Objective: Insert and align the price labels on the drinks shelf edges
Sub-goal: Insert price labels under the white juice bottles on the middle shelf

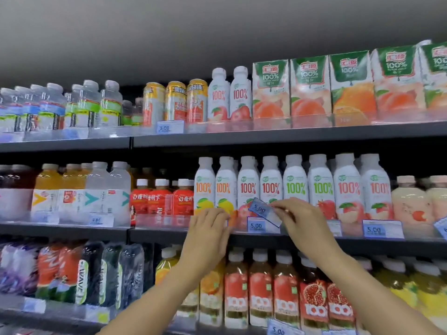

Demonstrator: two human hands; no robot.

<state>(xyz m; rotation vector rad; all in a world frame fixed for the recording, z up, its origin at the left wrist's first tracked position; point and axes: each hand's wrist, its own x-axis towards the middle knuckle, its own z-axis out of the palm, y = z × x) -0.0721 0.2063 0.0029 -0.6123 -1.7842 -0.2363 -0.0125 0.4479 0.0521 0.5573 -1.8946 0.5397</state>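
Note:
My right hand (pixel 300 221) pinches a blue-and-white 5.00 price label (pixel 264 212), tilted, in front of the white 100% juice bottles (pixel 271 184) on the middle shelf. Just below it a second 5.00 label (pixel 257 225) sits in the clear strip on the middle shelf edge (pixel 169 234). My left hand (pixel 207 232) rests against that strip with curled fingers; whether it holds anything is hidden. Another 5.00 label (pixel 382 228) stands further right in the strip.
The top shelf carries water bottles, cans and juice cartons (pixel 312 88), with a 5.00 label (pixel 169 127) on its edge. Red juice bottles (pixel 261 293) fill the shelf below. A 4.80 label (pixel 100 220) sits on the left, and a loose-looking tilted label (pixel 281 330) at the bottom.

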